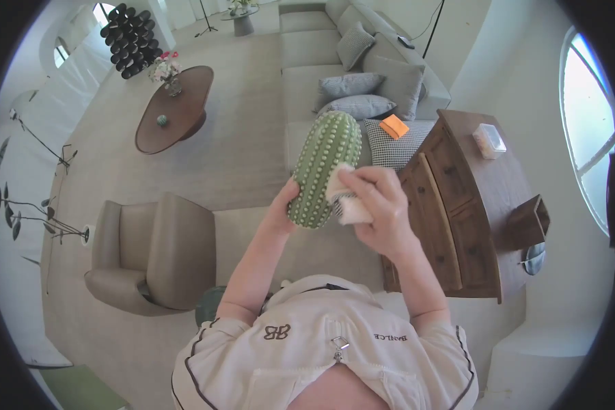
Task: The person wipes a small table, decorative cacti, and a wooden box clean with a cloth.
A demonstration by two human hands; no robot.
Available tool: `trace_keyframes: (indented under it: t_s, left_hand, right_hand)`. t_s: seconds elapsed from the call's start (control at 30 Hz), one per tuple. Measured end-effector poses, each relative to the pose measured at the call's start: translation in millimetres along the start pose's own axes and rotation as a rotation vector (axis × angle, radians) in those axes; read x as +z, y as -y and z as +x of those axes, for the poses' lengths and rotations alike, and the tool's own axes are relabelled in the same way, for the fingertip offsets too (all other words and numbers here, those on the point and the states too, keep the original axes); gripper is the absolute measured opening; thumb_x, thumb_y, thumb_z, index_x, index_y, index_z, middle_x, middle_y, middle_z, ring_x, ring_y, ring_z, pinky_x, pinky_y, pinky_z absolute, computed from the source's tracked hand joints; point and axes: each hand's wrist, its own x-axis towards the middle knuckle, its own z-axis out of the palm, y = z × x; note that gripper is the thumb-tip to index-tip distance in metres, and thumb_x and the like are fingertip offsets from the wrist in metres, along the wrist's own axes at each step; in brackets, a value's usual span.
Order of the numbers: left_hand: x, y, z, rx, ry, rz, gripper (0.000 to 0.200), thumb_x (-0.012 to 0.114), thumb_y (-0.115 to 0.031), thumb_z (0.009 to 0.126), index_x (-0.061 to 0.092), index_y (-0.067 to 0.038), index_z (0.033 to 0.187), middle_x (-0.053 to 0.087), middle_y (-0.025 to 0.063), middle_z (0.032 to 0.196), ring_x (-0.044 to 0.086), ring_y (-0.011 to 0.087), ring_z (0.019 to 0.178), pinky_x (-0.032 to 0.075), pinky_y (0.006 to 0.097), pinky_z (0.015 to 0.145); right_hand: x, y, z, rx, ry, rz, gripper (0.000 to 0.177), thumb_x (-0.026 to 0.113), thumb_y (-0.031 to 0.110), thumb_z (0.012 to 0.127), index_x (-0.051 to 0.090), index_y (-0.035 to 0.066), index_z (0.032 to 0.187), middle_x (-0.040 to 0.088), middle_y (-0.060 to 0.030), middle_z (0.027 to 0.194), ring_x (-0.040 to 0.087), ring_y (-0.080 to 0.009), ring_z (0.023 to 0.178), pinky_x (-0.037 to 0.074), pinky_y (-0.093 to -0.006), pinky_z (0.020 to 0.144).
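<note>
A green ceramic-looking cactus ornament (314,164) with rows of pale raised dots is held up in front of my chest, tilted slightly to the right at its top. My left hand (280,208) grips its lower left side, with most of the fingers hidden behind it. Pinched in my right hand (381,205) is a folded white cloth (352,208) with a dark patterned patch. The cloth touches the cactus on its right side, around mid-height.
A wooden dresser (451,212) on the right carries a clear box (488,141) and a wooden holder (528,222). Ahead is a grey sofa (301,51) with cushions and an orange cloth (393,127). An armchair (178,253) and oval table (174,113) stand left.
</note>
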Motion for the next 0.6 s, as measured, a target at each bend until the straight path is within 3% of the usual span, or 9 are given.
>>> trace_keyframes:
  t_s: [0.1, 0.2, 0.3, 0.33, 0.37, 0.4, 0.5, 0.6]
  left_hand:
    - [0, 0, 3, 0.036, 0.007, -0.054, 0.062, 0.053, -0.046, 0.089, 0.043, -0.001, 0.132, 0.054, 0.0136, 0.127, 0.053, 0.0252, 0.115, 0.044, 0.0383, 0.097]
    - [10, -2, 9, 0.008, -0.058, -0.07, 0.065, 0.055, -0.05, 0.087, 0.047, 0.002, 0.125, 0.06, 0.017, 0.116, 0.059, 0.0287, 0.103, 0.049, 0.0409, 0.09]
    - [10, -1, 11, 0.022, -0.102, -0.081, 0.061, 0.053, -0.049, 0.088, 0.049, 0.001, 0.124, 0.061, 0.0142, 0.115, 0.059, 0.0264, 0.104, 0.049, 0.0385, 0.09]
    - [13, 0, 11, 0.041, -0.139, -0.084, 0.061, 0.054, -0.048, 0.087, 0.05, 0.001, 0.123, 0.061, 0.0151, 0.116, 0.059, 0.0274, 0.106, 0.047, 0.0398, 0.092]
    - [17, 0, 12, 0.06, -0.173, -0.086, 0.061, 0.056, -0.047, 0.086, 0.051, 0.001, 0.123, 0.061, 0.016, 0.117, 0.058, 0.0284, 0.107, 0.046, 0.041, 0.093]
    - [19, -1, 12, 0.07, -0.191, -0.087, 0.061, 0.057, -0.046, 0.085, 0.052, 0.002, 0.123, 0.061, 0.0165, 0.117, 0.058, 0.0289, 0.108, 0.046, 0.0416, 0.094]
    - [26, -1, 10, 0.065, -0.17, -0.047, 0.056, 0.052, -0.046, 0.089, 0.054, -0.001, 0.122, 0.061, 0.0142, 0.118, 0.058, 0.0265, 0.108, 0.047, 0.0402, 0.092]
    - [38, -9, 16, 0.045, -0.092, 0.039, 0.057, 0.05, -0.046, 0.091, 0.05, -0.001, 0.126, 0.058, 0.0133, 0.123, 0.056, 0.0241, 0.112, 0.046, 0.0376, 0.094]
  right_hand:
    - [13, 8, -13, -0.037, 0.04, -0.014, 0.051, 0.052, -0.003, 0.07, 0.058, 0.004, 0.12, 0.052, -0.0141, 0.106, 0.052, -0.0296, 0.088, 0.043, -0.038, 0.074]
    - [22, 13, -26, -0.054, 0.057, -0.019, 0.054, 0.051, -0.003, 0.065, 0.058, 0.004, 0.118, 0.053, -0.0123, 0.106, 0.056, -0.0306, 0.089, 0.045, -0.0398, 0.073]
    - [21, 15, -31, -0.037, 0.123, 0.108, 0.051, 0.053, -0.005, 0.067, 0.058, 0.003, 0.117, 0.054, -0.0118, 0.108, 0.055, -0.0289, 0.088, 0.046, -0.0388, 0.072]
    - [19, 16, -31, 0.042, 0.042, 0.165, 0.042, 0.049, 0.015, 0.074, 0.06, 0.003, 0.113, 0.055, -0.0133, 0.106, 0.055, -0.028, 0.088, 0.046, -0.0375, 0.073]
    - [17, 17, -29, 0.121, -0.042, 0.22, 0.044, 0.045, 0.034, 0.082, 0.063, 0.004, 0.109, 0.055, -0.0149, 0.104, 0.055, -0.027, 0.087, 0.046, -0.0363, 0.074]
    - [17, 16, -28, 0.16, -0.084, 0.248, 0.05, 0.043, 0.043, 0.086, 0.064, 0.004, 0.107, 0.056, -0.0157, 0.103, 0.055, -0.0266, 0.086, 0.046, -0.0356, 0.075]
    - [20, 8, -25, 0.174, -0.23, 0.298, 0.034, 0.051, 0.03, 0.089, 0.065, 0.006, 0.108, 0.05, -0.0207, 0.119, 0.055, -0.0302, 0.102, 0.048, -0.0364, 0.078]
    - [23, 7, -26, 0.164, -0.282, 0.324, 0.032, 0.052, 0.016, 0.086, 0.062, 0.005, 0.114, 0.049, -0.0237, 0.125, 0.054, -0.0334, 0.11, 0.048, -0.0382, 0.084]
